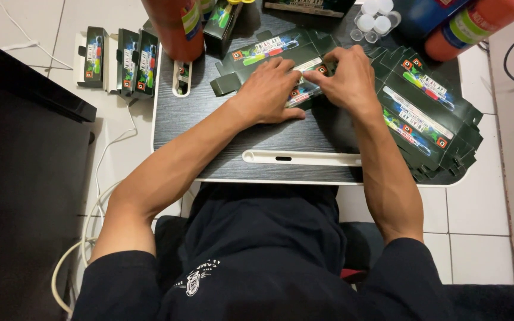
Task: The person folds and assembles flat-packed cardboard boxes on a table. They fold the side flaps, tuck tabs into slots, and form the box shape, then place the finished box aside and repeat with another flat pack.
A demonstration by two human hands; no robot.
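Note:
Both my hands rest on a small dark lap table (209,119) and work one flat dark green printed carton (304,89). My left hand (267,92) presses down on its left part with fingers spread. My right hand (346,77) pinches and folds its upper right edge. Another unfolded carton (263,50) lies just beyond my left hand. A stack of flat cartons (429,119) fans out to the right of my right hand.
Three folded-up green boxes (123,62) stand on the tiled floor at the left. Two orange bottles (176,27) (477,24) and small clear capped vials (376,21) sit at the table's far edge. A white cable (99,196) runs along the floor beside a dark cabinet (25,196).

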